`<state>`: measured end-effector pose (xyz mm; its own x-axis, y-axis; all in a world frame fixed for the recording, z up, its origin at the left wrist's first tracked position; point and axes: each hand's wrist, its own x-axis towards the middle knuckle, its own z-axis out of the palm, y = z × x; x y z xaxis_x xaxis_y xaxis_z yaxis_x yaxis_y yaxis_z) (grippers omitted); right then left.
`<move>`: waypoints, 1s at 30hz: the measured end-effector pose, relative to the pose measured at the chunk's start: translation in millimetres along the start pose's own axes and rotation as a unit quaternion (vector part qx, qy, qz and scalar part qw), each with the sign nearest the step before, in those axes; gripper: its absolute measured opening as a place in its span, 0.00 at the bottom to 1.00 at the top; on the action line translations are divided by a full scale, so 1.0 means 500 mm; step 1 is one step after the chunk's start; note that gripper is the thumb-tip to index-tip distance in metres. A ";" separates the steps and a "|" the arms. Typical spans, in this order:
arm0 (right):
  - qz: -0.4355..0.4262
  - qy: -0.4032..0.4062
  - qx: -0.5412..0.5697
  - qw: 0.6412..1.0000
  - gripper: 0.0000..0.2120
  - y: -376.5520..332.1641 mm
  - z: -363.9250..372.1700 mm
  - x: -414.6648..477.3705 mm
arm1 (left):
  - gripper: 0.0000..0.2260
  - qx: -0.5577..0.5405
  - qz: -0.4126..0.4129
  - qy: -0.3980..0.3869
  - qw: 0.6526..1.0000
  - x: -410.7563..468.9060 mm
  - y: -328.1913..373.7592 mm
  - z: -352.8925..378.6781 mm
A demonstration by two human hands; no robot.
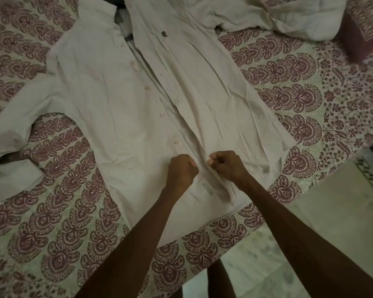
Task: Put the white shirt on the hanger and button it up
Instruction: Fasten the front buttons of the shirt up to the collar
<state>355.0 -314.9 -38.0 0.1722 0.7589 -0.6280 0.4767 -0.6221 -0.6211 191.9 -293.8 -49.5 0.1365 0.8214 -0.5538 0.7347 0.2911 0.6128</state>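
Note:
The white shirt (pixel 108 100) lies flat and face up on the bed, front open along most of its length, collar end far from me. A row of buttons (pixel 161 114) runs down the left panel; the right panel carries a small dark logo (pixel 163 34). My left hand (pixel 181 171) pinches the left panel's edge near the hem. My right hand (pixel 226 165) pinches the placket of the right panel right beside it. The two fists are almost touching. A dark piece showing in the neck opening (pixel 129 37) may be the hanger; most of it is hidden by cloth.
The bed wears a cream sheet with maroon paisley print (pixel 69 207). A crumpled sleeve (pixel 289 16) lies at the top right next to a maroon pillow (pixel 362 37). The other sleeve (pixel 7 147) trails left. Pale tiled floor (pixel 332 211) shows at the right.

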 end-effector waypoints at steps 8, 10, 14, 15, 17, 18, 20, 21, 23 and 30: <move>-0.020 -0.032 -0.009 0.999 0.05 0.001 -0.003 0.010 | 0.05 -0.353 -0.082 -0.063 0.930 -0.005 0.001 -0.005; -0.027 -0.028 -0.026 0.999 0.07 0.002 0.001 0.013 | 0.05 -0.364 -0.086 -0.072 0.925 -0.001 -0.005 -0.002; -0.031 0.000 -0.017 0.999 0.07 0.001 0.008 0.010 | 0.06 -0.362 -0.090 -0.084 0.924 0.006 -0.008 -0.002; -0.031 0.013 -0.016 0.999 0.06 0.003 0.011 0.008 | 0.06 -0.360 -0.089 -0.087 0.925 0.007 -0.008 -0.002; -0.034 0.044 -0.035 0.998 0.05 0.006 0.021 0.004 | 0.06 -0.363 -0.085 -0.094 0.923 0.008 -0.011 -0.002; -0.038 0.055 -0.046 0.997 0.05 0.008 0.027 0.005 | 0.06 -0.364 -0.085 -0.097 0.922 0.007 -0.012 -0.002; -0.042 0.059 -0.059 0.996 0.06 0.009 0.038 0.011 | 0.06 -0.365 -0.086 -0.097 0.922 0.006 -0.010 -0.002; -0.043 0.056 -0.063 0.996 0.07 0.009 0.040 0.013 | 0.06 -0.364 -0.087 -0.092 0.923 0.005 -0.009 -0.001; -0.045 0.044 -0.064 0.996 0.08 0.009 0.037 0.014 | 0.04 -0.364 -0.088 -0.076 0.924 0.004 -0.006 0.003; -0.055 0.016 -0.038 0.998 0.06 0.012 0.021 0.008 | 0.03 -0.364 -0.110 -0.036 0.924 0.000 0.001 0.019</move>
<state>349.5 -317.5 -49.3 0.1429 0.8279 -0.5424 0.5572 -0.5202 -0.6472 198.7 -298.2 -54.7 0.1014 0.6761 -0.7298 0.1115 0.7213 0.6836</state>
